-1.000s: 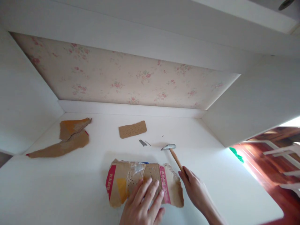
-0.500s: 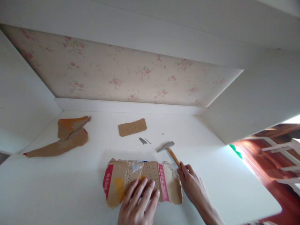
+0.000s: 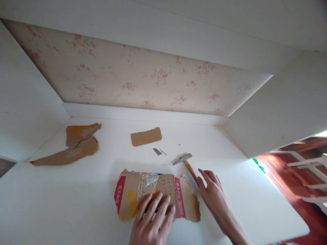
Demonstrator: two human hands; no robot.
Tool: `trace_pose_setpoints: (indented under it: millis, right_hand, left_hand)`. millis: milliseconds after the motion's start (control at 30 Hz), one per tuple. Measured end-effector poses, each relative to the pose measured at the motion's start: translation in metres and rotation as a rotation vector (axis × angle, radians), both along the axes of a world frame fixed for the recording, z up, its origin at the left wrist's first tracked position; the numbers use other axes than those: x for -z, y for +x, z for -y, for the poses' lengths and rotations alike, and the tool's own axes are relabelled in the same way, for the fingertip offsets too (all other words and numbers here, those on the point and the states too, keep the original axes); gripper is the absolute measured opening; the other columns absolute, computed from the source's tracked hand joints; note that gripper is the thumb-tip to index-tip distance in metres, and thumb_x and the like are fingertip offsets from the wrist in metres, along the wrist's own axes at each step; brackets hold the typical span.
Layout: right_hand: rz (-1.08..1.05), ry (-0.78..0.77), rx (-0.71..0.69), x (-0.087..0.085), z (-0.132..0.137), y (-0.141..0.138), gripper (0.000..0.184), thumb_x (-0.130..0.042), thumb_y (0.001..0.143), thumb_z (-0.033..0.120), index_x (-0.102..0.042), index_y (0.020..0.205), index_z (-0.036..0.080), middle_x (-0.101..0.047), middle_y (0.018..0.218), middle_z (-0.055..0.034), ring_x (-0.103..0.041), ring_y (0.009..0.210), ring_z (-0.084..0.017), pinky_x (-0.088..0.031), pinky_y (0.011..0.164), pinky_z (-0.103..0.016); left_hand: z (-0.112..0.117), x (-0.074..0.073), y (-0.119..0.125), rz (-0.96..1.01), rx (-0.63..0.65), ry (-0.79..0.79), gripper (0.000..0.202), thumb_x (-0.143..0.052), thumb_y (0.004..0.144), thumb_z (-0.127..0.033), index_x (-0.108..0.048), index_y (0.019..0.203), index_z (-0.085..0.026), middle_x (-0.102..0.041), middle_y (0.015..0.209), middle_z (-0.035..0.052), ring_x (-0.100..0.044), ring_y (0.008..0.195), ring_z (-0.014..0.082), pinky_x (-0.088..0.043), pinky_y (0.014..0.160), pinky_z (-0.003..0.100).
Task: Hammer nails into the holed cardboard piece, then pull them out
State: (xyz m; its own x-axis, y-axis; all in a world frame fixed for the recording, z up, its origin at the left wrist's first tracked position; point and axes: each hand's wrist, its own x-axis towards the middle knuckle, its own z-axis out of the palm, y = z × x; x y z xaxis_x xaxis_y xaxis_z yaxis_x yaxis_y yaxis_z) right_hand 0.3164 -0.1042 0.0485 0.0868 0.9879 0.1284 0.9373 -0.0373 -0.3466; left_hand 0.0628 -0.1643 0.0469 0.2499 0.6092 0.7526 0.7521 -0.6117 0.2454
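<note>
A folded piece of torn cardboard (image 3: 167, 190) with pink printed strips, clear tape and rows of small holes lies on the white tabletop. Across its front middle rests my left hand (image 3: 154, 217), fingers spread and pressing down flat. Just right of it lies a hammer (image 3: 187, 163) with a grey metal head and a wooden handle. My right hand (image 3: 212, 190) is over the handle's near end with its fingers loosened and apart; the end of the handle is hidden beneath it. Beyond the cardboard is a small pile of nails (image 3: 157, 151), one lying slightly apart.
A small perforated cardboard strip (image 3: 146, 136) lies farther back. Torn cardboard scraps (image 3: 76, 144) are at the back left. One tiny dark piece (image 3: 179, 144) sits behind the hammer. White side panels and a floral-papered back wall (image 3: 143, 78) enclose the tabletop.
My right hand's fingers have lifted and opened off the hammer handle, while the hammer stays on the table. My left hand remains on the cardboard. The view has shifted slightly.
</note>
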Motion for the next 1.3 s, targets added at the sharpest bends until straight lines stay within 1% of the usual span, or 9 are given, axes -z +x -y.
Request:
trace_pose_setpoints:
  millis: [33,133,233,333,433,633,900,1133,1300]
  right_hand:
    - [-0.036,0.023,-0.005,-0.009,-0.007,-0.005,0.042,-0.034,0.102,0.039,-0.064,0.122,0.018,-0.063,0.120,-0.0129,-0.060,0.109,-0.029,-0.048,0.094,-0.043]
    - [-0.134,0.026,-0.098,-0.033,-0.032,-0.023,0.038,-0.036,0.103,0.040,-0.069,0.109,0.021,-0.068,0.108,-0.0062,-0.067,0.088,-0.018,-0.053,0.080,-0.029]
    - [-0.165,0.018,-0.211,-0.043,-0.061,-0.041,0.032,-0.041,0.102,0.032,-0.071,0.104,0.020,-0.070,0.104,-0.0049,-0.067,0.089,-0.016,-0.052,0.082,-0.025]
    - [-0.140,-0.030,-0.314,-0.040,-0.088,-0.054,0.023,-0.049,0.101,0.026,-0.070,0.102,0.019,-0.071,0.100,-0.0038,-0.067,0.089,-0.017,-0.053,0.083,-0.032]
    - [-0.085,-0.093,-0.401,-0.033,-0.110,-0.063,0.018,-0.058,0.098,0.031,-0.067,0.106,0.017,-0.070,0.106,-0.0046,-0.068,0.092,-0.019,-0.055,0.084,-0.041]
    - [0.043,-0.216,-0.512,-0.012,-0.142,-0.083,0.023,-0.061,0.097,0.033,-0.064,0.114,0.018,-0.068,0.114,-0.0063,-0.068,0.095,-0.020,-0.057,0.083,-0.042]
    - [0.159,-0.255,-0.543,0.007,-0.153,-0.101,0.027,-0.062,0.096,0.032,-0.063,0.119,0.018,-0.065,0.121,-0.0075,-0.066,0.102,-0.023,-0.056,0.087,-0.044]
    - [0.171,-0.297,-0.448,0.006,-0.152,-0.105,0.027,-0.062,0.096,0.033,-0.062,0.120,0.019,-0.065,0.121,-0.0076,-0.067,0.099,-0.022,-0.057,0.084,-0.043]
    - [0.055,-0.209,-0.389,-0.005,-0.148,-0.102,0.025,-0.061,0.096,0.033,-0.063,0.118,0.019,-0.066,0.119,-0.0071,-0.067,0.097,-0.021,-0.057,0.083,-0.042]
  left_hand:
    - [0.000,0.000,0.000,-0.007,0.003,0.011,0.023,-0.057,0.092,-0.015,-0.075,0.103,-0.023,-0.076,0.112,0.0005,-0.069,0.107,0.0227,-0.034,0.116,0.042]
    - [-0.002,-0.004,0.001,-0.021,0.022,0.027,0.024,-0.054,0.093,-0.015,-0.076,0.101,-0.023,-0.076,0.113,-0.0004,-0.070,0.105,0.0219,-0.032,0.117,0.041]
    - [-0.004,-0.006,0.004,-0.007,0.021,0.047,0.023,-0.054,0.094,-0.017,-0.076,0.099,-0.023,-0.077,0.110,-0.0009,-0.070,0.103,0.0211,-0.032,0.117,0.040]
    - [-0.005,-0.004,0.008,-0.006,0.013,0.056,0.020,-0.056,0.094,-0.020,-0.076,0.097,-0.024,-0.077,0.109,-0.0023,-0.071,0.101,0.0203,-0.032,0.118,0.039]
    - [-0.006,0.001,0.010,-0.037,0.009,0.064,0.020,-0.057,0.094,-0.019,-0.076,0.098,-0.024,-0.077,0.109,-0.0026,-0.070,0.102,0.0202,-0.031,0.118,0.040]
    - [-0.011,0.003,0.011,-0.020,-0.001,0.171,0.023,-0.055,0.095,-0.016,-0.076,0.091,-0.023,-0.078,0.101,-0.0025,-0.071,0.096,0.0169,-0.032,0.118,0.039]
    - [-0.012,0.001,0.009,-0.028,0.014,0.142,0.026,-0.052,0.096,-0.016,-0.076,0.090,-0.023,-0.078,0.103,-0.0031,-0.070,0.099,0.0181,-0.031,0.118,0.039]
    - [-0.008,-0.005,0.007,-0.014,0.050,0.057,0.036,-0.041,0.097,-0.012,-0.076,0.097,-0.021,-0.076,0.108,-0.0006,-0.067,0.104,0.0198,-0.031,0.117,0.039]
    - [-0.006,-0.006,0.005,-0.018,0.069,0.015,0.037,-0.040,0.092,-0.009,-0.075,0.100,-0.020,-0.076,0.111,0.0004,-0.066,0.107,0.0206,-0.029,0.117,0.038]
